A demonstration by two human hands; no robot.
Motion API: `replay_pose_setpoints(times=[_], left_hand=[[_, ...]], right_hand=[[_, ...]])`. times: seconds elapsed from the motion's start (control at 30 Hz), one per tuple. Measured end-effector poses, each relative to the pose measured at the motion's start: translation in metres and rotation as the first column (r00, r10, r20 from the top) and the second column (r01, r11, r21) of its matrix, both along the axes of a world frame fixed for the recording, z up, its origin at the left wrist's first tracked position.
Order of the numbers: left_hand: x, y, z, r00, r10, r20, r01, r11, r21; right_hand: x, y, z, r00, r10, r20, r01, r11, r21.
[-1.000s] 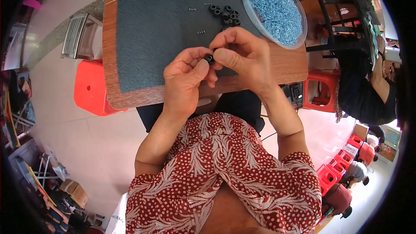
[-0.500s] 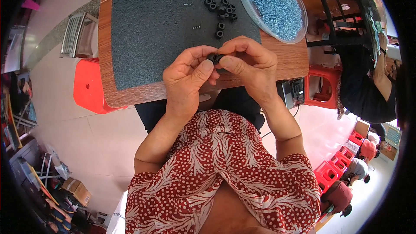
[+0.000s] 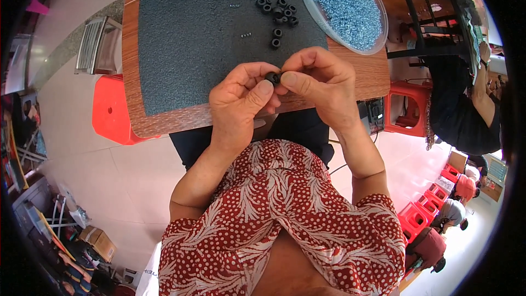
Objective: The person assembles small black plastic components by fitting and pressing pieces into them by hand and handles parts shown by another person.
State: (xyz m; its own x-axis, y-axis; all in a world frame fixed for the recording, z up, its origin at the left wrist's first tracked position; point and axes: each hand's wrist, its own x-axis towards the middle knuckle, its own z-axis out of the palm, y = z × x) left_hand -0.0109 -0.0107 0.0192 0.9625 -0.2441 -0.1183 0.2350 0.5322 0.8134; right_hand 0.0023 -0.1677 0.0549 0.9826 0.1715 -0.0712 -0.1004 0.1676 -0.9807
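In front of me, over the near edge of the dark mat, a small round black ring-like piece [image 3: 272, 78] is pinched between both hands. My left hand [image 3: 235, 100] is closed on its left side with thumb and fingertips. My right hand [image 3: 327, 89] is closed at its right side, thumb and forefinger together; what lies between those tips is partly hidden. Beyond the hands, several similar black pieces with holes [image 3: 278, 12] lie on the mat [image 3: 183, 49]. Two of them stand apart, closer to my fingers. Tiny silvery pieces [image 3: 246, 35] rest in short rows to their left.
A round clear tub [image 3: 384, 30] full of small bluish pieces stands at the table's far right. The wooden table edge [image 3: 372, 85] borders the mat. Red stools [image 3: 111, 111] flank the table, with a metal-slatted stool [image 3: 94, 45] at left. A person in black [image 3: 457, 109] is at right.
The black piece has turned between my fingers, showing more of its rounded side. My right hand has shifted slightly right and down.
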Motion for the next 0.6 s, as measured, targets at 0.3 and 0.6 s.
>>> replay_pose_setpoints(times=[0.3,0.6], left_hand=[[-0.004,-0.003,0.000,0.995,0.073,0.071,-0.079,0.992,0.096],[0.005,0.004,-0.002,0.991,-0.112,-0.067,0.093,0.968,-0.235]], right_hand=[[-0.002,0.001,0.005,0.996,0.018,0.082,-0.005,0.989,-0.149],[0.005,-0.010,0.009,0.994,-0.012,-0.108,0.015,0.999,0.029]])
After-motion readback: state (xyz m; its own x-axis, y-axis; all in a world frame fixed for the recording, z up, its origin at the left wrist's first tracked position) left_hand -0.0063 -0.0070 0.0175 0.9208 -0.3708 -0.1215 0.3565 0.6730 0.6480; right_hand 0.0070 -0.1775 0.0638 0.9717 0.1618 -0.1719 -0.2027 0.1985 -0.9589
